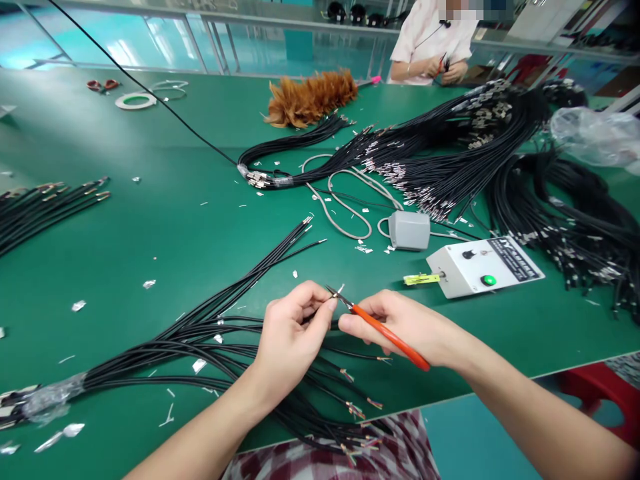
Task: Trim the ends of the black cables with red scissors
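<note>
Cable end [334, 301] is pinched in the left hand [290, 337] and met by orange cutters [385, 333] clamped in the right hand [405, 327], with many cables [210, 333] beside it seemingly unfinished.

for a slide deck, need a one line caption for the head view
Left hand pinches a black cable end while right hand applies orange-handled cutters over a green table.

The tabletop [150, 253] is covered in smooth green matting with a faint sheen. The cables [210, 320] wear matt black rubbery sheathing, bare copper showing at their cut ends. The cutters [385, 333] have glossy orange plastic handles and dull metal tips. Near the right edge, the control box [480, 267] is matt grey with a shiny green button. The feather duster [310, 99] looks soft and fluffy.
</note>
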A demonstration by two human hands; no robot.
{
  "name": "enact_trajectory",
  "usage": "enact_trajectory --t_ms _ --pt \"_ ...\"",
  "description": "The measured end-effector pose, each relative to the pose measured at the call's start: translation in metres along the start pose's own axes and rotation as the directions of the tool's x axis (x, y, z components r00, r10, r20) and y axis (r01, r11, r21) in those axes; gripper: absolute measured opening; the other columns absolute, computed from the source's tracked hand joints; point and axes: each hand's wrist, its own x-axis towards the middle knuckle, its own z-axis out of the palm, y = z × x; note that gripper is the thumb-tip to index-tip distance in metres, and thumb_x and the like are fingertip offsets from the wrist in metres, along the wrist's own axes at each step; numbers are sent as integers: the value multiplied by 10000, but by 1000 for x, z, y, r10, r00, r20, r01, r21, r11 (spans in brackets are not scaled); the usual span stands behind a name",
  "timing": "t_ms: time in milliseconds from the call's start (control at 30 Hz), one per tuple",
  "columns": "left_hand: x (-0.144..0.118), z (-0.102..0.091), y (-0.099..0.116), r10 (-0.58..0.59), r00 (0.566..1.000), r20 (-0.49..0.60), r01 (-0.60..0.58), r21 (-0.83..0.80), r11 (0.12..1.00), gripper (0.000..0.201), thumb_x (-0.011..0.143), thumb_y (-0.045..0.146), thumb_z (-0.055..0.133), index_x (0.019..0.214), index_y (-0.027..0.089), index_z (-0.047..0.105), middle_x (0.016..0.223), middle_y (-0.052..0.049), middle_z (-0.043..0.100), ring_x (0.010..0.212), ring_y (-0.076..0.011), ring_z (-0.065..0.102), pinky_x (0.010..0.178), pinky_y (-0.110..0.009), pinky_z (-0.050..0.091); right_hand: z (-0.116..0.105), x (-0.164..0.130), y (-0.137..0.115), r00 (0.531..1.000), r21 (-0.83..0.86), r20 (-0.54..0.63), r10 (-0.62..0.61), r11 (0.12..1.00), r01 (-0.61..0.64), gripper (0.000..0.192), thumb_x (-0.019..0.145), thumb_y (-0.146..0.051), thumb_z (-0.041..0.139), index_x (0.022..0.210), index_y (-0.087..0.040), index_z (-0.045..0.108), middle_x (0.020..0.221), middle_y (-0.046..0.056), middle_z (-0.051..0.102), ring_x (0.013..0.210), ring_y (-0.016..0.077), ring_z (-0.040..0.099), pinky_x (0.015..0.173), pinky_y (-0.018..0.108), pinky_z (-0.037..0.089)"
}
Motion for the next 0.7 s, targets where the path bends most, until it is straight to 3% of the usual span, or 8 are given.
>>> enact_trajectory --t_ms 200,500,700 --pt "0 -5 3 -36 999 -25 34 -76 997 155 834 226 621 695 164 592 532 32 550 488 -81 485 464 -173 376 4 -3 10 1000 89 25 -11 996 9 489 833 -612 534 608 -208 376 551 -61 340 493 96 305 466 234 267" --pt "4 -8 8 -169 984 58 178 -203 963 232 814 337 673 702 152 590 510 25 559 414 -48 384 377 -153 252 5 -5 4 999 51 -32 -39 998 41 515 803 -627 566 606 -208 340 585 -59 280 530 99 229 458 241 188" --pt "3 -9 5 -197 977 80 210 -228 951 271 803 391 685 723 144 606 510 22 547 420 -50 384 381 -154 246 4 2 -3 998 32 -33 -58 998 59 495 798 -582 594 603 -208 334 599 -55 261 537 99 229 459 239 196"
